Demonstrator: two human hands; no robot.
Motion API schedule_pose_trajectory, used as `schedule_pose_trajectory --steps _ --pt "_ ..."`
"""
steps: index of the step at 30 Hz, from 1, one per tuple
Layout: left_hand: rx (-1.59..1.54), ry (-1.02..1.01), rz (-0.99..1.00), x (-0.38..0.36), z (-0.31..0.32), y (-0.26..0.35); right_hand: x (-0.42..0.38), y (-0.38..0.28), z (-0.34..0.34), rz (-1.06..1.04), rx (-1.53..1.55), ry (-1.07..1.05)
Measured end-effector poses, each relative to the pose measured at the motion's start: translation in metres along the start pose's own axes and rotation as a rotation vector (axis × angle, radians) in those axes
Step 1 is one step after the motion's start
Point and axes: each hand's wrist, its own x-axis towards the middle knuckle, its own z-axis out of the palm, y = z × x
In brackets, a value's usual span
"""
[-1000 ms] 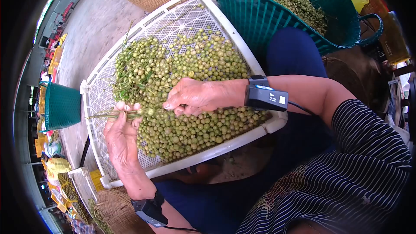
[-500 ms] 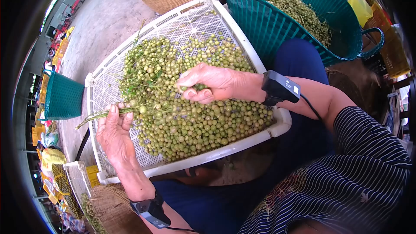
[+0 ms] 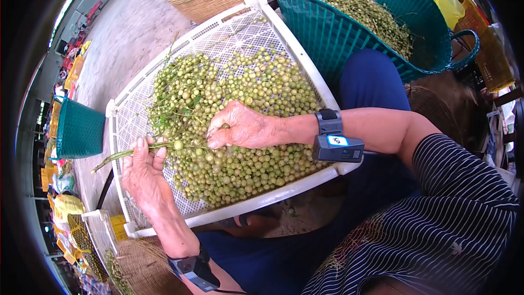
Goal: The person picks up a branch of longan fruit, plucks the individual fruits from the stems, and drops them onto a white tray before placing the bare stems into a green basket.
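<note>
Many small round green fruits (image 3: 256, 169) lie in a white slatted tray (image 3: 273, 196), with thin stems among them at the upper left. My left hand (image 3: 146, 172) pinches a bundle of green stems (image 3: 123, 154) over the tray's left side, the stem ends poking out past the rim. Just right of it, my right hand (image 3: 240, 127) is closed, thumb against the curled fingers, above the fruits. What it holds, if anything, is hidden in the fingers.
A teal basket (image 3: 311, 33) holding stemmed fruits stands at the upper right. Beyond the tray is a woven basket (image 3: 218, 4) of green stems. Another teal basket (image 3: 81, 130) stands left, and a brown woven one (image 3: 144, 267) is at the lower left.
My right hand has moved down and left, closer to my left hand, and its wrist has turned. Green fruits that showed in its fingers are no longer visible. My left hand keeps its pinch.
</note>
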Motion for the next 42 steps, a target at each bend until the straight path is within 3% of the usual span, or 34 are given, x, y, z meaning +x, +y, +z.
schedule_pose_trajectory --steps 2,6,10,14,16,18,20,25,37,40,42 --pt "0.007 0.025 0.0 0.003 -0.001 -0.002 0.001 -0.001 -0.001 -0.083 -0.023 0.041" --pt "0.054 0.154 0.036 0.012 -0.007 -0.004 -0.007 -0.017 -0.018 0.145 0.04 -0.102" --pt "0.045 0.184 0.037 0.008 -0.003 -0.002 -0.011 -0.029 -0.018 0.249 0.699 -0.164" --pt "0.126 0.16 0.102 -0.002 0.007 -0.007 -0.003 -0.016 0.002 0.4 0.458 -0.088" --pt "0.152 0.156 0.122 -0.005 0.013 -0.009 -0.005 -0.01 0.016 -0.107 0.058 0.05" --pt "0.246 0.144 0.192 -0.009 0.018 -0.011 -0.012 -0.017 0.02 -0.092 -0.101 0.073" --pt "0.263 0.124 0.222 -0.013 0.023 -0.012 -0.018 -0.022 0.024 0.033 -0.544 0.13" --pt "0.284 0.099 0.253 -0.018 0.031 -0.012 -0.017 -0.017 0.028 0.059 -0.635 0.111" --pt "0.37 0.091 0.12 -0.014 0.024 -0.011 -0.013 -0.007 0.023 0.125 -0.825 0.119" --pt "0.274 0.165 0.148 -0.009 0.02 -0.017 -0.014 0.0 0.018 0.016 -0.8 0.099" --pt "0.22 0.146 0.078 0.005 0.003 -0.02 -0.015 0.004 0.006 -0.292 -0.609 0.065"
